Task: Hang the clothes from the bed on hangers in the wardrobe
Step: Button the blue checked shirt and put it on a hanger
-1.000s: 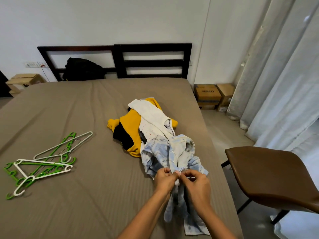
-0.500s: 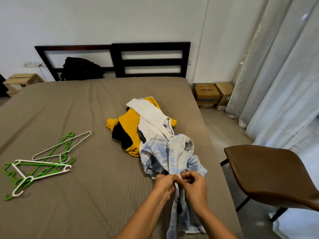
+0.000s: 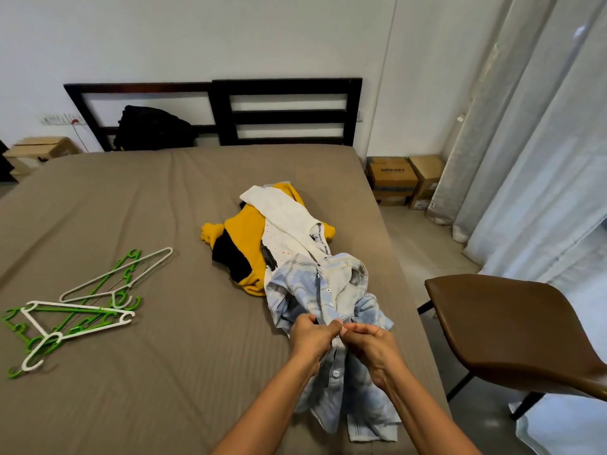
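Note:
A light blue plaid shirt (image 3: 305,287) lies crumpled on the brown bed (image 3: 147,208), its lower part trailing toward me. My left hand (image 3: 313,334) and my right hand (image 3: 372,346) both pinch its button placket, fingertips meeting at a button. Behind it lie a white dotted shirt (image 3: 285,224) and a yellow and black garment (image 3: 244,239), piled together. Several green and white plastic hangers (image 3: 82,307) lie in a loose heap on the bed's left side. No wardrobe is in view.
A brown chair (image 3: 512,330) stands close to the bed's right edge. Cardboard boxes (image 3: 397,178) sit on the floor by pale curtains (image 3: 532,159). A black bag (image 3: 154,128) leans on the dark headboard (image 3: 285,110). Another box (image 3: 41,151) is at the far left.
Both hands stay pinched on the shirt's placket and have shifted slightly down it; the shirt's lower part has been drawn a little nearer. The pile and hangers have not moved.

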